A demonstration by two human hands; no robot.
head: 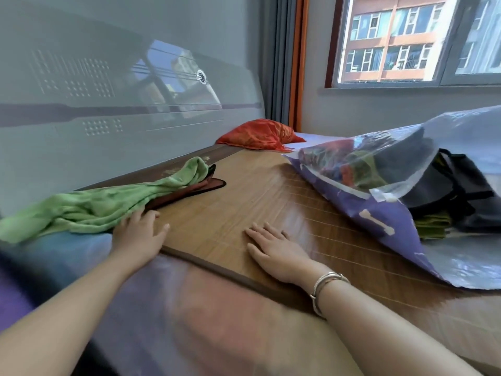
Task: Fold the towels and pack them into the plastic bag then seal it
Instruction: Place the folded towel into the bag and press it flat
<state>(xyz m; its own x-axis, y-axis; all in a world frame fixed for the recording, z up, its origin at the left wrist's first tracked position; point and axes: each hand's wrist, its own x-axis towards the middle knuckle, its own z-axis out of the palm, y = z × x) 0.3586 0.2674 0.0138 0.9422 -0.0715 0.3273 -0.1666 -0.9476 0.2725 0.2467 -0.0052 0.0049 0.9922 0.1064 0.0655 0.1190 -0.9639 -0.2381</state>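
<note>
Two towels at least remained unfolded: a green towel (89, 206) lay rumpled in a long strip across the left of the frame, over a dark red cloth (195, 189) whose edge showed beneath it at centre left. The left hand (138, 234) rested at the green towel's near edge, fingers loosely spread and touching the fabric without clearly gripping it. The right hand (273, 249) lay flat, palm down and holding nothing, on the bamboo mat (244, 213) at lower centre. At the right of the frame the plastic bag (379, 185) lay on its side with its mouth unsealed, and folded fabric, dark and olive-green, showed inside it and through its clear panel, so some packing seemed done. An orange-red cloth bundle (257, 134) sat well apart at upper centre, near the curtain (284, 58); whether it counted among the towels could not be told. By this evidence the task looked partway through: folding the green and red pieces, packing them, and sealing the bag were all left.
</note>
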